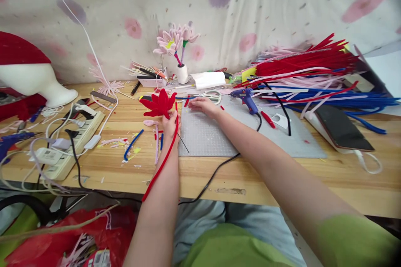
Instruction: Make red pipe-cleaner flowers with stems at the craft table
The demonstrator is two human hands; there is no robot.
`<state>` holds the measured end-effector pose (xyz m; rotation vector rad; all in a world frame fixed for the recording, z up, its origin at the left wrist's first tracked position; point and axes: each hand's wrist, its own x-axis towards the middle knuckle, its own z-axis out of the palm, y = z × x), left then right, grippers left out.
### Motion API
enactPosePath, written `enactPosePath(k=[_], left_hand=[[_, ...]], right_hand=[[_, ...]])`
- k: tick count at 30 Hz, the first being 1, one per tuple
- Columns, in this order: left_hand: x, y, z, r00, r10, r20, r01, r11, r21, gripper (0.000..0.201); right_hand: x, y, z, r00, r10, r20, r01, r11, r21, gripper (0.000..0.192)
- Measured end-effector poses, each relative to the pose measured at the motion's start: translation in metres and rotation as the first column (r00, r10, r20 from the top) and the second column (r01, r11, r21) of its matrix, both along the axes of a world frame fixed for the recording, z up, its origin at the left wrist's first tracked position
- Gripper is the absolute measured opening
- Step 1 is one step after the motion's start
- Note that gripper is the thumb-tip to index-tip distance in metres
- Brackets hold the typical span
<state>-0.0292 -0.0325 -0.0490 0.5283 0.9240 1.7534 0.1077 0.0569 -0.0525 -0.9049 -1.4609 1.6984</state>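
The left hand (171, 124) has its fingers closed around a red pipe-cleaner flower (159, 104), held upright above the tabletop (282, 175) just left of the grey cutting mat (206, 135), its red stem (163, 162) trailing along the forearm. The right hand (202, 104) rests with fingers spread flat on the mat's far edge, near the scissors (213, 96) and left of the blue glue gun (246, 99).

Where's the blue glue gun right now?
In the head view, the blue glue gun lies on the grey cutting mat, just right of the right hand and in front of the pile of pipe cleaners; neither hand holds it.
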Motion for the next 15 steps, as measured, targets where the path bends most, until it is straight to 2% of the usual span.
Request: enactPosePath(k=[2,4,5,7,9,10,12,15], left_hand=[[0.001,0.000,-0.002,1.000,0.010,-0.012,-0.010,1.000,0.000,0.034],[0.002,-0.001,-0.002,1.000,0.011,-0.024,-0.011,1.000,0.000,0.034],[0.002,-0.001,-0.001,1.000,0.009,-0.030,-0.009,1.000,-0.003,0.034],[0.004,-0.001,0.002,0.999,0.014,-0.040,-0.015,1.000,-0.015,0.033],[0.005,-0.002,0.007,0.999,0.027,-0.036,-0.028,0.999,-0.031,0.032],[0.006,-0.002,0.010,0.999,0.031,-0.026,-0.032,0.999,-0.035,0.031],[0.005,-0.002,0.015,0.999,0.035,0.010,-0.035,0.999,-0.028,0.028],[0.003,-0.003,0.023,0.998,0.009,0.070,-0.009,1.000,-0.009,0.023]], right_hand=[[0.001,0.004,0.001,0.998,-0.032,-0.045,0.032,0.999,-0.003,0.011],[0.008,0.001,0.004,0.999,-0.040,-0.014,0.040,0.999,0.000,0.013],[0.014,-0.003,0.005,0.996,-0.083,0.029,0.083,0.997,0.012,0.015],[0.028,-0.013,0.004,0.955,-0.248,0.165,0.238,0.968,0.078,0.020],[0.042,-0.028,0.000,0.859,-0.414,0.302,0.361,0.907,0.217,0.026],[0.048,-0.036,-0.004,0.813,-0.465,0.349,0.372,0.878,0.303,0.029],[0.050,-0.053,-0.011,0.755,-0.498,0.426,0.300,0.840,0.451,0.038],[0.026,-0.074,-0.018,0.656,-0.501,0.565,0.177,0.830,0.530,0.049]])
